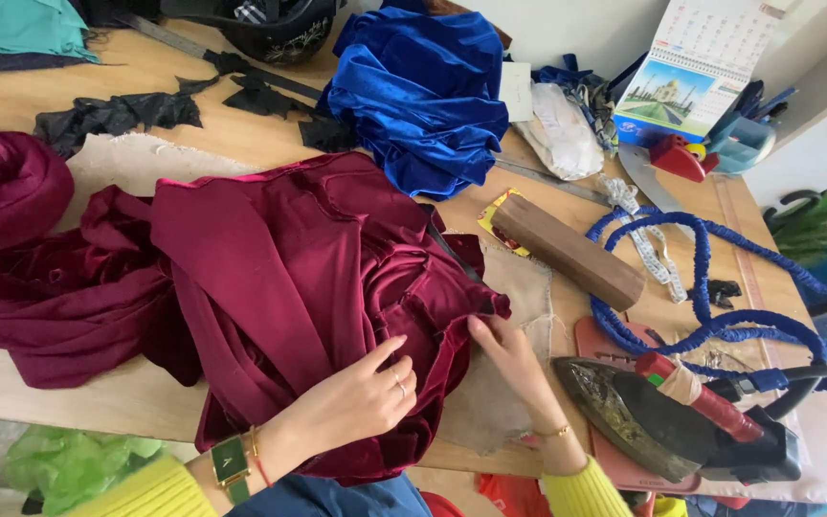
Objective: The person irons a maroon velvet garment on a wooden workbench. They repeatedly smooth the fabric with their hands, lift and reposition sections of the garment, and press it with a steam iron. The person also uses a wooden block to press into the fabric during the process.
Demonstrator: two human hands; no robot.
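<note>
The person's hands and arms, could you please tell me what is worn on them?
Both arms have bright yellow ribbed sleeves. The left hand wears a ring, and its wrist carries a square green-faced watch with a gold case beside a thin red bracelet. The right hand has a slim gold bracelet at the wrist.

Both hands — left hand [361,397], right hand [507,356] — rest on maroon velvet cloth [289,278] beside an iron [667,416].
</note>
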